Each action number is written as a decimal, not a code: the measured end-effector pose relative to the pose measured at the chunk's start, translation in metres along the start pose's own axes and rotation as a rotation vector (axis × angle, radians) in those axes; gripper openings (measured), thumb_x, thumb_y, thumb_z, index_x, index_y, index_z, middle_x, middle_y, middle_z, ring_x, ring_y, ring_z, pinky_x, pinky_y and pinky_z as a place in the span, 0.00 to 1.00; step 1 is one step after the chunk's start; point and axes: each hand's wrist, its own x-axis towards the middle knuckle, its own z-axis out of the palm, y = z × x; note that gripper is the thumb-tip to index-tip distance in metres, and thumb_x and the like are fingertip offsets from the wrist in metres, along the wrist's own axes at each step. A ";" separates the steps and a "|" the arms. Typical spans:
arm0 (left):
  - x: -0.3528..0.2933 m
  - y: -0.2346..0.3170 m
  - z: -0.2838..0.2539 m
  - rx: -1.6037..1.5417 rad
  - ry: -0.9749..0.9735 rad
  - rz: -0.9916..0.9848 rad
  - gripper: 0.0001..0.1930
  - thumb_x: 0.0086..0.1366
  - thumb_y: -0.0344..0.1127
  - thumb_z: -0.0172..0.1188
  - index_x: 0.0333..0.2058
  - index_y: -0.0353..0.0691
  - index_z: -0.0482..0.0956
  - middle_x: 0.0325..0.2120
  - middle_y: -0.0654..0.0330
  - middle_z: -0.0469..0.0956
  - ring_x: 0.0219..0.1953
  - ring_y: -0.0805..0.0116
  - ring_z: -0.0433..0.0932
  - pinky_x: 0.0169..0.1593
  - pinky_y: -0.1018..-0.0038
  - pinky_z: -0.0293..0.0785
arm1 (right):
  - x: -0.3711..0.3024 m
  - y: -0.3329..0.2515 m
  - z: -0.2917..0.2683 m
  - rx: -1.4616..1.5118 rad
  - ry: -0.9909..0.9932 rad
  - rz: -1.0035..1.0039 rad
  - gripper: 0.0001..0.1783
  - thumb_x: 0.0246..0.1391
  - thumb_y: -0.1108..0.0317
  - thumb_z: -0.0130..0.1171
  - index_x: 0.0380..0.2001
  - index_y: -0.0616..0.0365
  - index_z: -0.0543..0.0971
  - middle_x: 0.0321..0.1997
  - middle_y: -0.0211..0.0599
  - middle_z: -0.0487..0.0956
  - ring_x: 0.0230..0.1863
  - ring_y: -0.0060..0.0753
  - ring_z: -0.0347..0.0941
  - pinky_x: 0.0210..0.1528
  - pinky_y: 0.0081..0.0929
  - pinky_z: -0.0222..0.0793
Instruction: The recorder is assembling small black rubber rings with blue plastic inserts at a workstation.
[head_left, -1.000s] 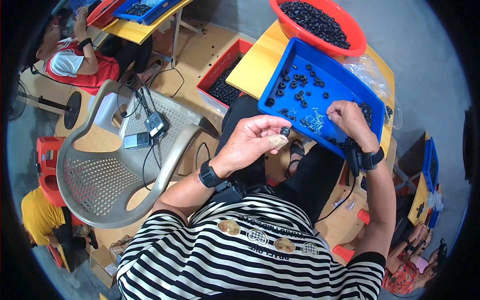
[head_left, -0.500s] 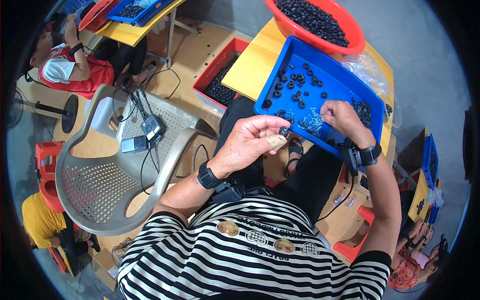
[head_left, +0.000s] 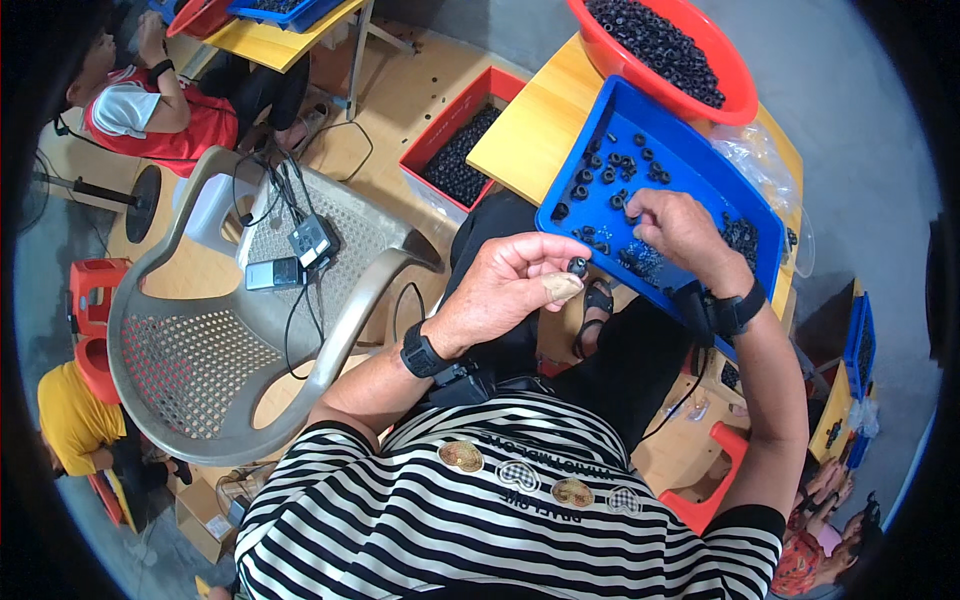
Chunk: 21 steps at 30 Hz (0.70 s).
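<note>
My left hand point(head_left: 508, 290) is closed, pinching a small black ring-shaped part point(head_left: 577, 267) between thumb and fingers. A beige covering wraps its thumb. Over the blue tray point(head_left: 700, 160) is my right hand point(head_left: 682, 232), fingertips pressed together beside some loose black parts point(head_left: 613, 172); what they hold, if anything, is hidden. Tiny pale pieces point(head_left: 645, 262) lie in the tray below this hand. A denser heap of black parts point(head_left: 740, 240) fills the tray's right corner.
A red basin point(head_left: 742, 103) of black parts stands behind the tray on the yellow table point(head_left: 530, 130). A red box point(head_left: 428, 140) with more sits on the floor. Left stands a grey chair point(head_left: 200, 375) with cables and small devices point(head_left: 275, 273). Other people sit nearby.
My right hand has moved left and away from me, from the tiny pale pieces toward the loose black parts. My left hand still pinches its black part. The whole view has shifted slightly.
</note>
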 end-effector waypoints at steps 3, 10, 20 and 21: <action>0.001 0.000 -0.002 -0.026 0.002 0.002 0.14 0.61 0.25 0.57 0.47 0.35 0.74 0.34 0.63 0.78 0.29 0.82 0.73 0.35 0.83 0.73 | 0.002 0.010 -0.008 -0.030 -0.041 0.134 0.10 0.41 0.73 0.60 0.31 0.57 0.76 0.25 0.40 0.77 0.31 0.46 0.74 0.35 0.38 0.69; 0.005 -0.005 -0.006 -0.027 0.007 -0.017 0.14 0.61 0.24 0.56 0.46 0.35 0.75 0.34 0.64 0.77 0.29 0.82 0.73 0.36 0.83 0.73 | 0.013 0.018 -0.008 0.055 0.027 0.106 0.09 0.41 0.71 0.61 0.30 0.57 0.76 0.22 0.39 0.75 0.28 0.42 0.73 0.33 0.35 0.68; 0.009 -0.001 -0.001 -0.083 0.022 0.004 0.13 0.60 0.24 0.57 0.45 0.34 0.75 0.32 0.65 0.76 0.29 0.82 0.74 0.34 0.84 0.73 | 0.026 0.016 0.013 -0.109 0.103 -0.096 0.09 0.41 0.68 0.64 0.28 0.58 0.77 0.23 0.39 0.75 0.27 0.41 0.73 0.31 0.34 0.68; 0.010 0.000 -0.002 -0.056 0.014 0.016 0.13 0.60 0.24 0.57 0.45 0.34 0.75 0.31 0.66 0.75 0.28 0.83 0.73 0.34 0.84 0.73 | 0.027 0.016 0.011 -0.128 0.105 -0.091 0.09 0.42 0.67 0.63 0.29 0.56 0.78 0.27 0.41 0.77 0.31 0.47 0.75 0.33 0.37 0.70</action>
